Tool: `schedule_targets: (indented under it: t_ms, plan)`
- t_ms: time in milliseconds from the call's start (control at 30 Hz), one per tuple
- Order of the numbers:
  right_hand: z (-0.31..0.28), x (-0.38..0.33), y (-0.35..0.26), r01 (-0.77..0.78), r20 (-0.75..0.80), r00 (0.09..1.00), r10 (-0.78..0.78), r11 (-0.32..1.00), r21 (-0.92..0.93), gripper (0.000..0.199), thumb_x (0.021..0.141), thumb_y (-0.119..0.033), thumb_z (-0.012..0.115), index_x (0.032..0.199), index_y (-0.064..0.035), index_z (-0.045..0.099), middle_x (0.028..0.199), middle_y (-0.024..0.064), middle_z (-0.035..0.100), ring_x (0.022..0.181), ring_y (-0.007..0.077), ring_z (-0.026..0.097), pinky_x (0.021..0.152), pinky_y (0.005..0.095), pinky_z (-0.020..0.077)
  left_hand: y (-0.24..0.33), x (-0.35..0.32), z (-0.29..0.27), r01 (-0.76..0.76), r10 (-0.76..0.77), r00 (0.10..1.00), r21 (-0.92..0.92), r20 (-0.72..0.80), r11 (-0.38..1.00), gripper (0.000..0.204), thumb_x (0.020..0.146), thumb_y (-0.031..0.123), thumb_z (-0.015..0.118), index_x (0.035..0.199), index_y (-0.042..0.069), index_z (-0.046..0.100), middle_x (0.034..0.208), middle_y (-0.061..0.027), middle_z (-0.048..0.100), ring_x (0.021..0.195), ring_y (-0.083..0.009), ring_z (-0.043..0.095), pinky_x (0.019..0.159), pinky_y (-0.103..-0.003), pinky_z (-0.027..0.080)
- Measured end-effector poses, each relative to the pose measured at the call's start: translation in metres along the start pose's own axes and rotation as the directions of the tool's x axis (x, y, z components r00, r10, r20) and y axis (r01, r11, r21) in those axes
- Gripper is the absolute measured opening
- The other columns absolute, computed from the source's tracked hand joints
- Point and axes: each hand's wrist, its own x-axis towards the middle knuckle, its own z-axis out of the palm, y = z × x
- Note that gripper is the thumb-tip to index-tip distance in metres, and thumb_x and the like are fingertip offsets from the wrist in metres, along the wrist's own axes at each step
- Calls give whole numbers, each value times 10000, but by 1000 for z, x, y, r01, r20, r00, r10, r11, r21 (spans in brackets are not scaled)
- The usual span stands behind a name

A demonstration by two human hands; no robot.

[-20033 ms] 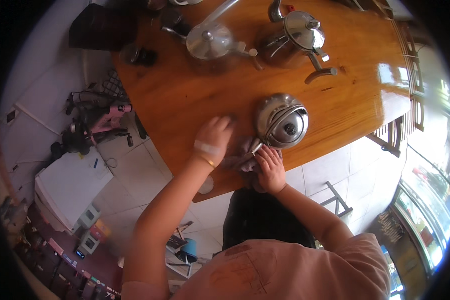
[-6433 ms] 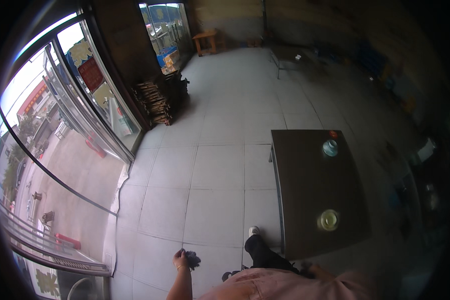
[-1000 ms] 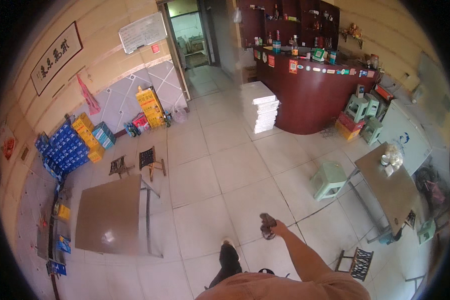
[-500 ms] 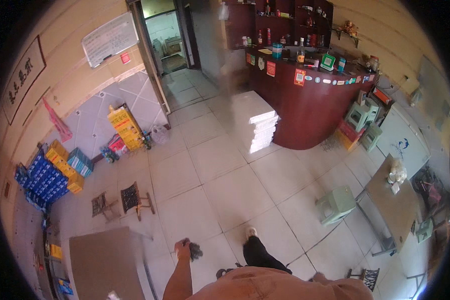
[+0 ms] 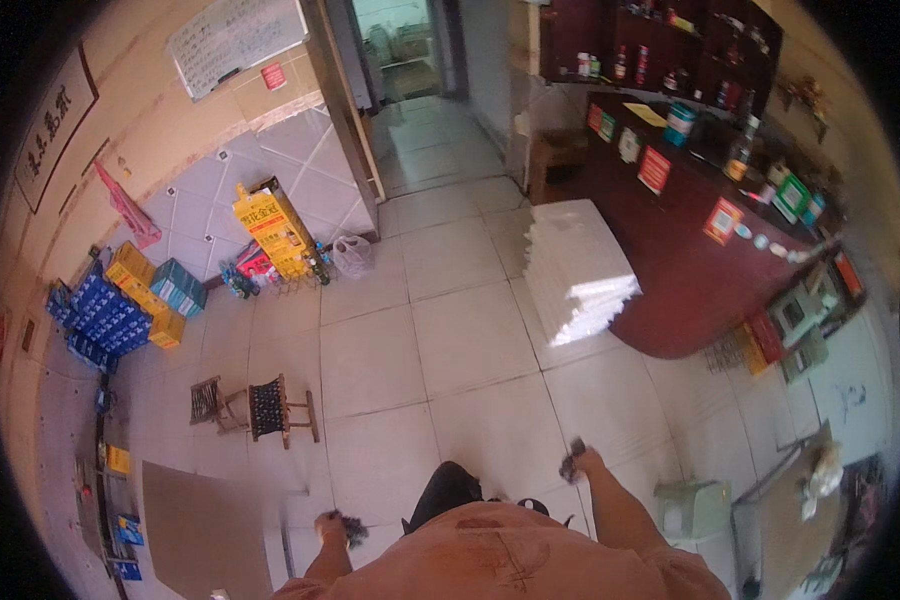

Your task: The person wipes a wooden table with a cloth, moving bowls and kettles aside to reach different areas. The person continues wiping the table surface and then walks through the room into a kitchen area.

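Note:
My left hand [image 5: 328, 526] hangs low beside my body, closed on a dark grey crumpled clump [image 5: 353, 530] whose kind I cannot make out. Out in front on the right, my right hand [image 5: 590, 462] grips a similar dark clump [image 5: 570, 463] between its fingers. Both hands are over the tiled floor [image 5: 480, 350], touching no furniture. Nearest to the left hand is a brown table [image 5: 200, 530]. The right hand is closest to a pale green plastic stool [image 5: 694, 510].
Ahead right, a stack of white flat slabs [image 5: 580, 265] stands beside a curved dark red counter [image 5: 690, 270]. Two folding stools [image 5: 267, 408] and stacked drink boxes [image 5: 275, 230] are on the left. A doorway [image 5: 400, 60] opens at the back; another table [image 5: 785, 520] stands at right.
The view has moved forward and turned, so the counter and white stack look nearer and farther right. My right hand has swung forward into plain view with its dark clump.

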Motion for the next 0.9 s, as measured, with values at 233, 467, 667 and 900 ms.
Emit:
schedule_targets:
  t_ms: [233, 467, 667, 900]
  plan:
    - [-157, 201, -207, 325, -303, 932, -198, 827, 458, 518, 833, -264, 699, 1250, 11, 563, 1128, 210, 674, 1082, 334, 641, 937, 430, 503, 79, 119, 26, 95, 44, 974, 579, -221, 810, 277, 813, 235, 676, 907, -15, 750, 902, -224, 727, 826, -385, 702, 795, -482, 548]
    - [-148, 261, -169, -155, 55, 988, 146, 941, 301, 515, 832, -332, 696, 1225, -7, 626, 1094, 153, 708, 1017, 271, 673, 905, 394, 529, 378, 300, 207, -84, 102, 965, -83, 244, 993, 285, 855, 169, 651, 1072, -12, 693, 1088, -190, 690, 953, -295, 677, 791, -408, 551]
    - [-152, 287, -147, -435, 302, 866, 399, 898, 59, 570, 820, -333, 712, 1274, -13, 586, 1150, 152, 674, 1036, 272, 661, 901, 412, 535, 727, 385, 354, -641, 656, 734, -141, 174, 755, 243, 820, 148, 713, 1053, 84, 740, 1067, -165, 673, 1021, -323, 632, 911, -394, 505]
    - [-269, 514, -261, -318, 341, 889, 306, 948, -22, 665, 795, -297, 748, 1348, -9, 516, 1263, 176, 608, 1120, 300, 621, 928, 443, 523, 873, 461, 424, -529, 538, 821, -99, 191, 843, 253, 816, 228, 729, 1007, 64, 750, 981, -160, 706, 976, -329, 651, 884, -424, 510]
